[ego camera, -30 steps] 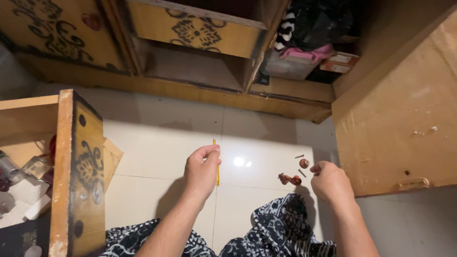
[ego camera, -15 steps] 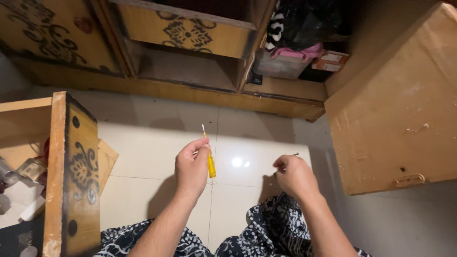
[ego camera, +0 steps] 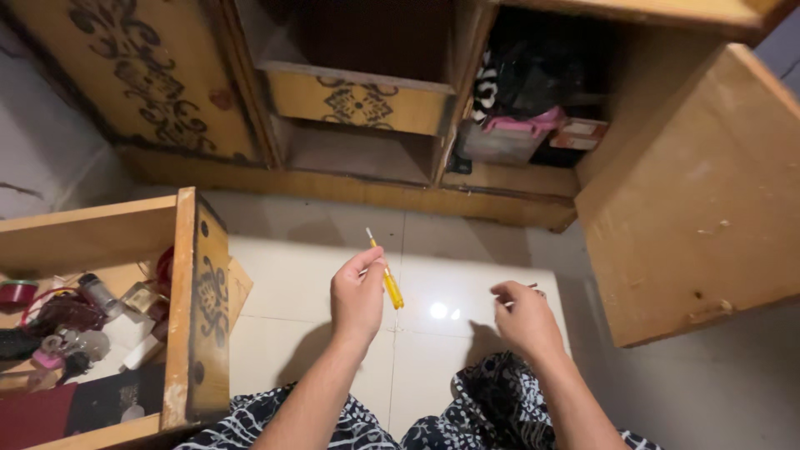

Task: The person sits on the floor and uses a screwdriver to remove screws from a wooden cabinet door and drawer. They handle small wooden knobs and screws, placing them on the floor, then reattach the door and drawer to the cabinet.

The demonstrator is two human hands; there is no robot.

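My left hand [ego camera: 358,293] holds a small screwdriver [ego camera: 386,277] with a yellow handle, its metal tip pointing up and away from me. My right hand [ego camera: 523,317] hovers over the white tile floor with its fingers pinched on a small dark thin piece [ego camera: 530,287], too small to identify. Both hands are above my knees, which are covered in black-and-white patterned cloth [ego camera: 492,408].
A pulled-out wooden drawer [ego camera: 197,308] full of small items stands on the floor at my left. Ahead is a wooden cabinet [ego camera: 358,100] with an empty drawer slot. Its open door [ego camera: 696,200] swings out at the right, with clothes [ego camera: 533,117] on the shelf behind.
My right hand has lifted off the floor at the right and moved inward with a small piece; the small red-brown items are no longer in view. The screwdriver has tilted, tip up.
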